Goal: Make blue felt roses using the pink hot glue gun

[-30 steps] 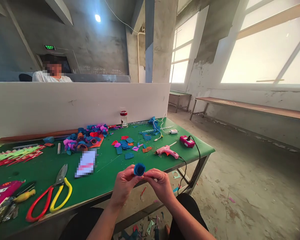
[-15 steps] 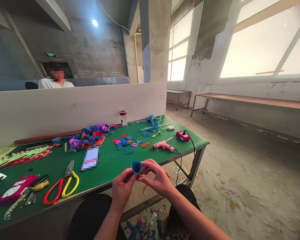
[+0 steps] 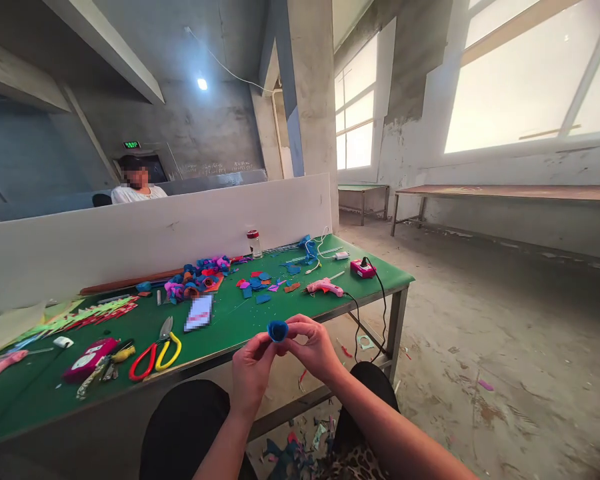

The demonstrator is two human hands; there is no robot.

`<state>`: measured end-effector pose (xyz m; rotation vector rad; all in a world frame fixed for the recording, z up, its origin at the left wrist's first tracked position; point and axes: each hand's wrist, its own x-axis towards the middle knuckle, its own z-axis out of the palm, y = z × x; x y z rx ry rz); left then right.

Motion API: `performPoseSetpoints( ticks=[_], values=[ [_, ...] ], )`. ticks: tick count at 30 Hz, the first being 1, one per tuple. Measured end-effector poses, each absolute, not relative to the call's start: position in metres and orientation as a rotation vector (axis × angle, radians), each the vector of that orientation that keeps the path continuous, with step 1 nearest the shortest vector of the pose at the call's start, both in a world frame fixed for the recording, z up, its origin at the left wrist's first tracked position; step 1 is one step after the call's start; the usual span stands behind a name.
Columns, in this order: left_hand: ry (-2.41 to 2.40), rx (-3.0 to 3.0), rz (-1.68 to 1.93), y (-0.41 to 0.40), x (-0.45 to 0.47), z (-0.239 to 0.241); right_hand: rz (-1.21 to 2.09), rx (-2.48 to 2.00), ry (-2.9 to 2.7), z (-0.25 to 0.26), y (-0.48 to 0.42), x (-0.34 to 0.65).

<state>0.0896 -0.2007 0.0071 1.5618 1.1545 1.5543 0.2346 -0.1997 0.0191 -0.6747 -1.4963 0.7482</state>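
I see L hand (image 3: 251, 370) & R hand (image 3: 314, 347) close tog., fingertips pinched on a blue cup-shaped paper flower (image 3: 277, 331), held up nr edge of green tbl (image 3: 145, 327). Pink glue gun (image 3: 327, 287) lies beyond; red-&-yellow-handled snips (image 3: 165, 335) off to their L.

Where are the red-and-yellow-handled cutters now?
In the head view, the cutters lie on the green table, left of the left hand, just below-left of the pixelated white item.

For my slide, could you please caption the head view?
Both hands hold a blue cup-shaped piece at a green table bearing a pink glue gun.
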Motion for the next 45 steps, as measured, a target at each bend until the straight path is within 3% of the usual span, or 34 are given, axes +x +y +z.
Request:
performPoseSetpoints(
  ticks=[9, 15, 25, 39, 45],
  values=[
    [0.907, 1.060, 1.558, -0.162, 0.081, 0.013, 0.904, -0.773, -1.441, 0.009, -0.149, 0.238],
    [0.863, 0.941, 1.492, -0.104, 0.057, 0.025, 0.534, -1.224, -1.532, 0.002, -0.093, 0.321],
    [0.865, 0.939, 1.345, -0.052, 0.019, 0.008, 0.500, -1.791, -1.624, -0.030, -0.017, 0.397],
    [0.804, 0.849, 1.310, -0.047, 0.032, -0.001, 0.948, -1.531, -1.677, -0.011, -0.019, 0.369],
    [0.813, 0.815, 1.349, -0.046, 0.029, -0.002, 1.554, -0.932, -1.117, -0.006, -0.052, 0.318]
  ],
)
